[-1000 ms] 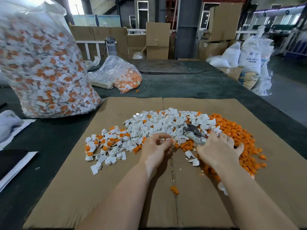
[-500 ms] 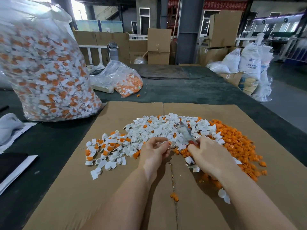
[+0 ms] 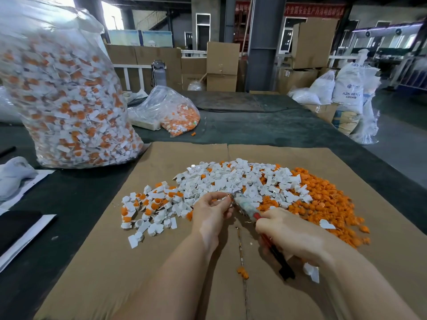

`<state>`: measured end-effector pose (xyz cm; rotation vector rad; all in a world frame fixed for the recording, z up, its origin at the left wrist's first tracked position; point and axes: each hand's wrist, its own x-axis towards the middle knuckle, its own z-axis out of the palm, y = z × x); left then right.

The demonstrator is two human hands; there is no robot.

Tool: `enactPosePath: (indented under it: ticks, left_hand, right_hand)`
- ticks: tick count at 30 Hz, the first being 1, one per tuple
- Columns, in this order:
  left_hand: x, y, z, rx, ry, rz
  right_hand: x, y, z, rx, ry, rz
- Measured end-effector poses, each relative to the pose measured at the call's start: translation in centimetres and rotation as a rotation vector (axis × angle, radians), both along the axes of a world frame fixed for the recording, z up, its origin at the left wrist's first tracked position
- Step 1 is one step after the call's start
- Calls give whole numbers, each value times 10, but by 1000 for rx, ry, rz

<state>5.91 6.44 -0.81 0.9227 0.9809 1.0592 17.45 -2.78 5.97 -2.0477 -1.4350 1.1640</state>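
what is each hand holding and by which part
The right hand grips a tool by its red and black handles. The left hand pinches a small piece between its fingertips at the tool's tip; which part cannot be told.

Two hands were seen, the left hand (image 3: 211, 215) and the right hand (image 3: 295, 236), with one red-handled tool (image 3: 245, 205), one cardboard sheet (image 3: 161, 273), two clear bags, a large bag (image 3: 64, 100) and a small bag (image 3: 167, 106), and one grey bottle (image 3: 159, 75); white pieces (image 3: 231, 179) and orange caps (image 3: 328, 204) lay beyond counting.
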Motion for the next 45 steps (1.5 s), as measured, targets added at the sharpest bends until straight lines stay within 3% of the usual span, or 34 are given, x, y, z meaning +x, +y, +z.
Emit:
enactPosePath:
  ticks: [9, 14, 20, 27, 35, 37, 41, 45]
  left_hand:
    - [-2, 0, -2, 5, 43, -13]
    - [-2, -1, -1, 15, 53, -6]
    - [-3, -3, -1, 12, -57, -8]
    - [-6, -5, -7, 194, 202, -103]
    - [-8, -9, -7, 358, 351, -90]
    - [-6, -8, -9, 357, 356, -87]
    - [-3, -8, -11, 339, 361, -73]
    - [-3, -8, -11, 345, 422, -71]
  right_hand:
    - [-7, 7, -10, 82, -362, 69]
    - [-6, 10, -21, 140, -382, 27]
    - [6, 4, -25, 250, -253, -148]
    - [38, 13, -38, 356, -804, -310]
    - [45, 17, -53, 215, -1120, -258]
    - [37, 18, -56, 389, -1088, -239]
    - [11, 21, -64, 863, -739, -67]
    - [-2, 23, -72, 1017, -601, 12]
